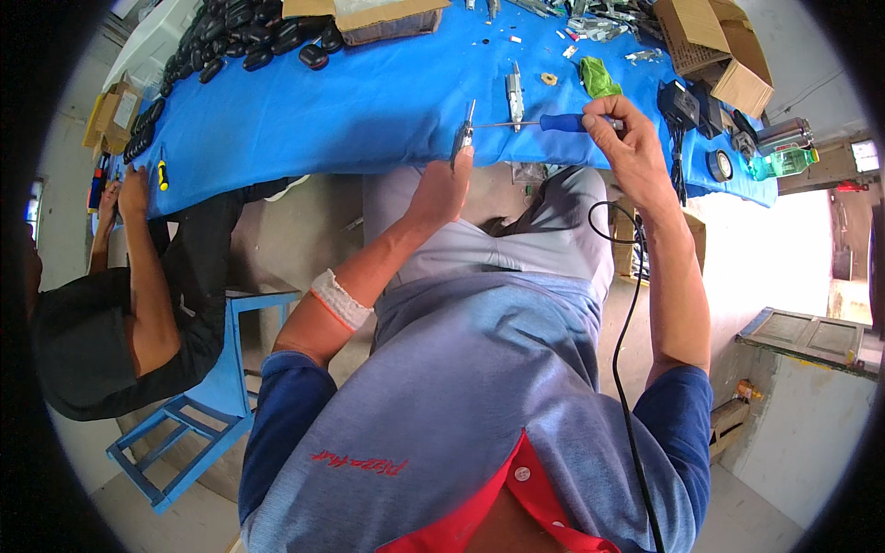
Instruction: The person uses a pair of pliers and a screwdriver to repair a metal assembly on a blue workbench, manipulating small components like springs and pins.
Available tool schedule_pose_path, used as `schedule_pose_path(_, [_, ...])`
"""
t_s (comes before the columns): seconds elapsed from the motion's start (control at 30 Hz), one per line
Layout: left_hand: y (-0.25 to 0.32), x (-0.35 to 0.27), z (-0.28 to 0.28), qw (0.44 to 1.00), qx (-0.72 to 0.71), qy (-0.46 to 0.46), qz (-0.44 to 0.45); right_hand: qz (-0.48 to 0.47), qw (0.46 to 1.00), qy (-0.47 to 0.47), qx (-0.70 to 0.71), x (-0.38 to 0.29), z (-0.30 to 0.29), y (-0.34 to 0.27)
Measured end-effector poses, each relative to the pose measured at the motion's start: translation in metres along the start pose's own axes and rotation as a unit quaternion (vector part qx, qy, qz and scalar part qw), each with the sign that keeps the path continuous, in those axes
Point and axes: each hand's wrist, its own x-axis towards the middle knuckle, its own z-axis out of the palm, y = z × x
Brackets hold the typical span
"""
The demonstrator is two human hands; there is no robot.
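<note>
My left hand (pixel 442 190) grips a small grey mechanical part (pixel 462 140) upright at the near edge of the blue-covered table (pixel 311 131). A thin metal rod sticks up from its top. In my right hand (pixel 632 152) is a screwdriver with a blue handle (pixel 563 123), held level by its rear end. Its shaft points left and its tip meets the side of the part; whether it sits in a screw is too small to tell. Just beyond the shaft lies a similar grey metal mechanism (pixel 514 97), with a small tan ring-shaped piece (pixel 549 79) beside it.
Black rounded plastic cases (pixel 235 31) are heaped at the back left, by an open cardboard box (pixel 390 21). Grey mechanisms (pixel 601 27), a green cloth (pixel 599 77), black power adapters (pixel 679 104) and a green bottle (pixel 781 163) lie right. A co-worker (pixel 90 339) sits left.
</note>
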Motion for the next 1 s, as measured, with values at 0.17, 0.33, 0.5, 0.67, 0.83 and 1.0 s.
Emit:
schedule_pose_path(0.17, [-0.001, 0.000, -0.001, 0.999, 0.027, -0.002, 0.017, 0.007, 0.999, 0.024, 0.032, 0.001, 0.003, 0.003])
schedule_pose_path(0.33, [0.003, -0.002, 0.000, 1.000, 0.022, -0.001, 0.020, 0.072, 0.996, 0.044, 0.029, 0.000, 0.003, -0.005])
schedule_pose_path(0.5, [-0.001, 0.001, 0.000, 1.000, 0.016, 0.000, 0.021, 0.002, 1.000, 0.019, 0.004, 0.005, 0.000, 0.014])
schedule_pose_path(0.67, [0.004, -0.003, 0.000, 1.000, 0.022, -0.001, 0.021, -0.029, 0.999, 0.001, 0.015, 0.002, -0.002, 0.004])
schedule_pose_path(0.83, [0.003, -0.001, 0.001, 0.999, 0.018, 0.008, 0.025, 0.034, 0.998, 0.026, 0.044, -0.003, 0.005, -0.006])
schedule_pose_path(1.0, [0.003, -0.002, 0.002, 0.999, 0.024, 0.010, 0.018, 0.104, 0.994, 0.025, 0.037, 0.000, -0.001, -0.008])
